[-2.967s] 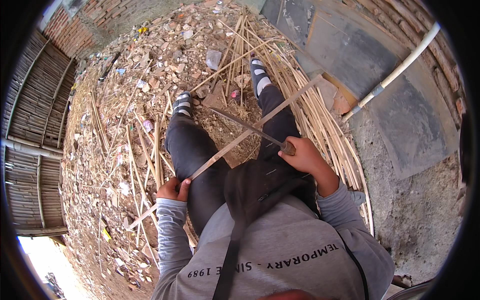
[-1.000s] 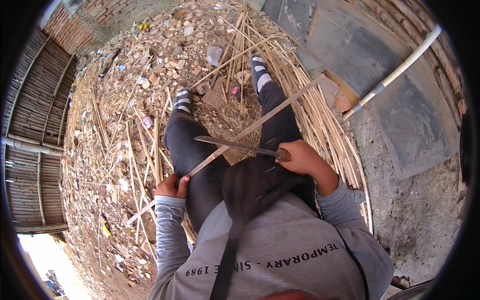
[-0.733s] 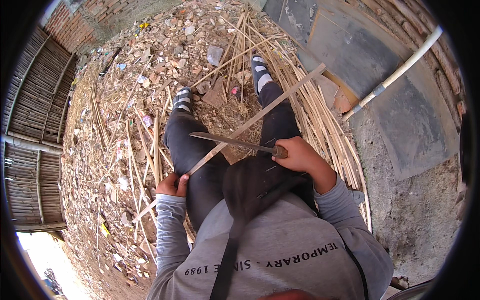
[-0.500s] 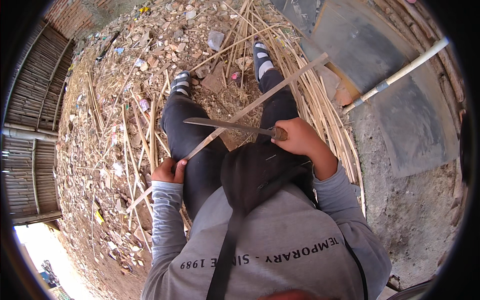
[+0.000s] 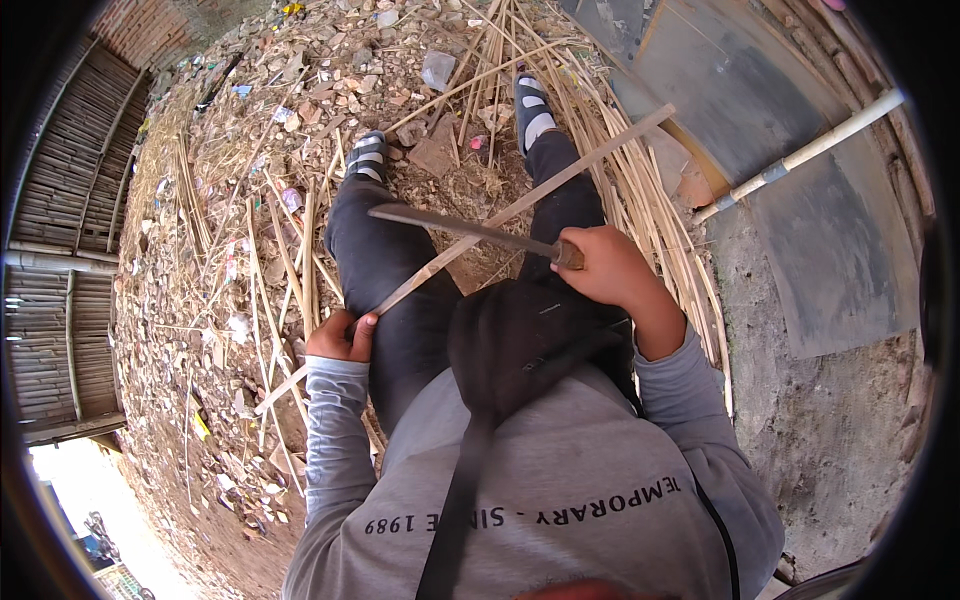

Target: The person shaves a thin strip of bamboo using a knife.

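Observation:
My left hand (image 5: pixel 341 337) is closed round the lower part of a long, flat bamboo strip (image 5: pixel 570 189). The strip slants from beside my left forearm up across both thighs to the far right. In my right hand (image 5: pixel 611 268) is the wooden handle of a machete (image 5: pixel 463 229), its long blade pointing left. The blade crosses the strip above the gap between my legs and appears to touch it. My right fingers wrap the handle and partly hide it.
Many split bamboo strips (image 5: pixel 665 230) lie along my right leg, with more strips (image 5: pixel 309 258) left of my left leg. Rubble and litter cover the ground. Dark flat panels (image 5: pixel 830 240) and a pale pole (image 5: pixel 815 147) lie at right; a bamboo wall (image 5: pixel 70 160) stands at left.
The machete's handle end has dropped slightly and shifted right, so the blade slopes more. The strip's far end appears a little further right. Both hands keep their hold.

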A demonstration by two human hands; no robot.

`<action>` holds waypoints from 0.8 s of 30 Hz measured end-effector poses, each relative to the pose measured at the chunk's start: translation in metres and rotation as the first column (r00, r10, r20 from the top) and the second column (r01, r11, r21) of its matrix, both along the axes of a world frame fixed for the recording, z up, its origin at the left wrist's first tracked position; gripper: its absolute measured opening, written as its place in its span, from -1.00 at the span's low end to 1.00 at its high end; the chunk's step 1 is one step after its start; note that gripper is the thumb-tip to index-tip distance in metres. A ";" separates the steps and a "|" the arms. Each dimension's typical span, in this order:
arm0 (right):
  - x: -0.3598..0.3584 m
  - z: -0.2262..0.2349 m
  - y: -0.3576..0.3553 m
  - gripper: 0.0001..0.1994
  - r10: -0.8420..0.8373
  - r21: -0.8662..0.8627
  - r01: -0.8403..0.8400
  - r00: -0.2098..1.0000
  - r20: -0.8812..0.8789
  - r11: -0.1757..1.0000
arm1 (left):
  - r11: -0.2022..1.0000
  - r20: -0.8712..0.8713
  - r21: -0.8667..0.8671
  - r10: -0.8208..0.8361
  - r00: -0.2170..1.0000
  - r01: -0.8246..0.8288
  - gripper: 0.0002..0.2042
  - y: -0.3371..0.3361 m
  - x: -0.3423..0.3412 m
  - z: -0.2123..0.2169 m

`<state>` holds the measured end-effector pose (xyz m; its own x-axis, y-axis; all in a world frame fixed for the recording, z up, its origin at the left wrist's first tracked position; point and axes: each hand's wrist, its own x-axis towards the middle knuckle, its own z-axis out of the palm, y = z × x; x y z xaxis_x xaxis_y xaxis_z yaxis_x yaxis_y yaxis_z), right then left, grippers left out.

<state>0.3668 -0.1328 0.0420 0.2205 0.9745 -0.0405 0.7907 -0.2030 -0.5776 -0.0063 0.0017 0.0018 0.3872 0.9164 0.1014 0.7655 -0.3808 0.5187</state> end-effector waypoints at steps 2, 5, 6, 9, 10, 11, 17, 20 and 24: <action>-0.004 -0.002 0.000 -0.81 0.050 -0.020 -0.050 0.999 0.005 0.999 | 1.000 0.011 -0.021 0.005 1.000 -0.005 -0.51 0.001 -0.001 -0.002; -0.003 -0.001 0.001 -0.81 0.085 -0.020 -0.086 0.996 -0.023 0.996 | 1.000 0.025 0.020 -0.007 1.000 0.007 -0.50 0.004 -0.003 -0.010; 0.002 0.001 0.001 -0.81 0.030 -0.023 -0.031 0.999 -0.024 0.999 | 1.000 0.023 0.023 -0.010 1.000 0.009 -0.50 0.004 -0.002 -0.010; 0.004 0.002 -0.003 -0.80 -0.036 -0.012 0.035 0.999 -0.018 0.999 | 1.000 0.024 0.030 0.003 1.000 -0.003 -0.50 0.002 -0.001 -0.009; 0.002 -0.002 -0.005 -0.79 -0.023 0.007 0.023 0.999 -0.034 1.000 | 1.000 0.014 -0.002 0.011 1.000 -0.011 -0.50 0.002 -0.001 -0.007; 0.001 -0.007 -0.007 -0.79 -0.009 0.025 0.010 0.999 -0.049 1.000 | 0.999 0.004 -0.035 0.018 1.000 -0.018 -0.50 0.002 0.001 -0.005; -0.001 -0.005 -0.007 -0.76 0.017 0.068 -0.015 0.999 -0.036 0.998 | 1.000 0.008 -0.025 0.009 1.000 -0.009 -0.49 0.003 0.002 -0.004; 0.003 -0.003 -0.004 -0.76 -0.057 0.088 0.060 0.998 -0.038 0.994 | 1.000 0.002 -0.004 0.009 1.000 -0.009 -0.50 0.004 -0.002 -0.008; -0.002 -0.015 -0.003 -0.77 -0.020 0.112 0.024 0.999 -0.033 0.993 | 1.000 -0.012 -0.011 0.016 1.000 -0.016 -0.50 0.003 0.000 -0.006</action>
